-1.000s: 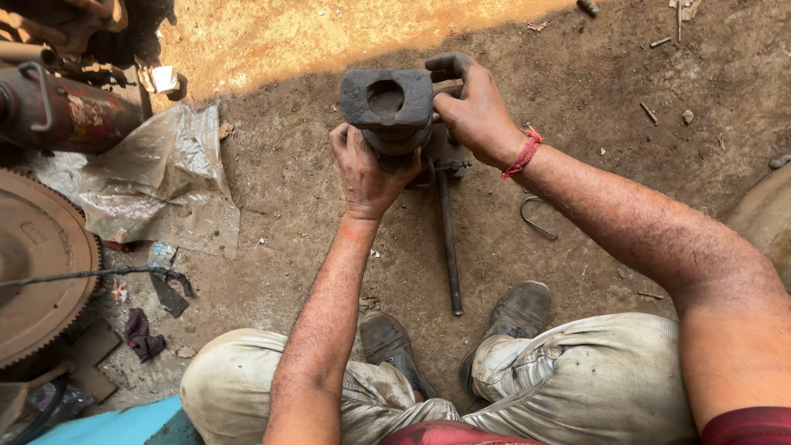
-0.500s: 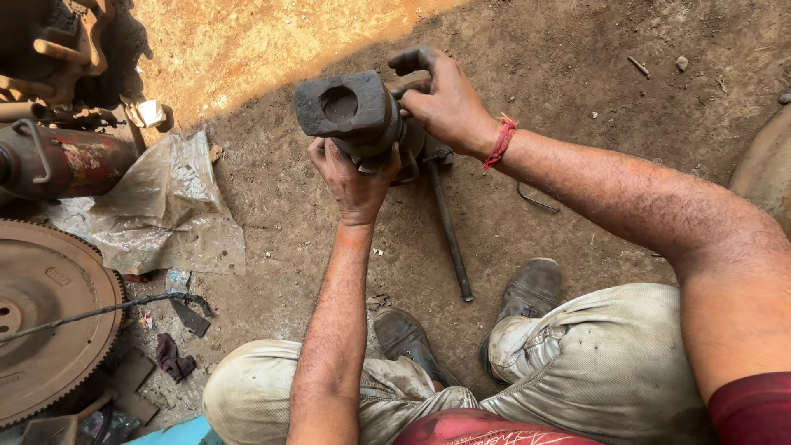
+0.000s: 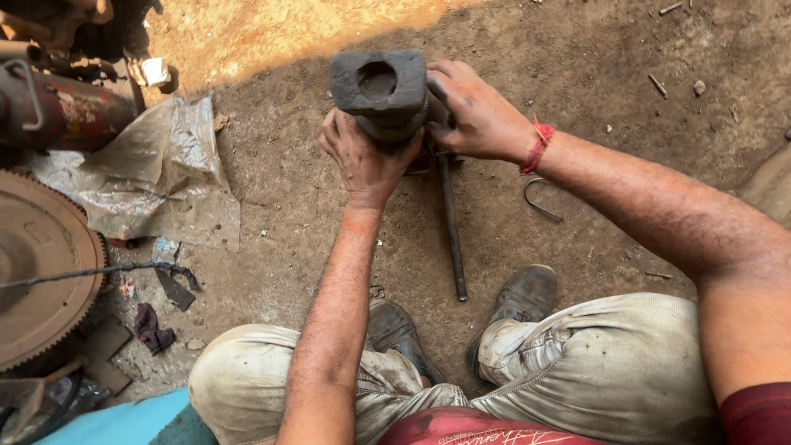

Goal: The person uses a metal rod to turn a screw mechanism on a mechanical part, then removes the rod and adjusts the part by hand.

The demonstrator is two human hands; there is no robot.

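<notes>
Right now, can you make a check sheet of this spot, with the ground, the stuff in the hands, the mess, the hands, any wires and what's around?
Surface: bare dirt ground, part sunlit, part shaded.
Job's things: dark metal block with a hollow in its top, held up off the ground; long metal rod lying below it.
Clutter: crumpled plastic sheet, bent wire hook, dark rag, small scraps.
Grippers: left hand grips the block from below; right hand holds its side.
Cables: thin chain or cable across the rusty toothed wheel.
Surroundings: rusty cylinder, the person's shoes.
</notes>
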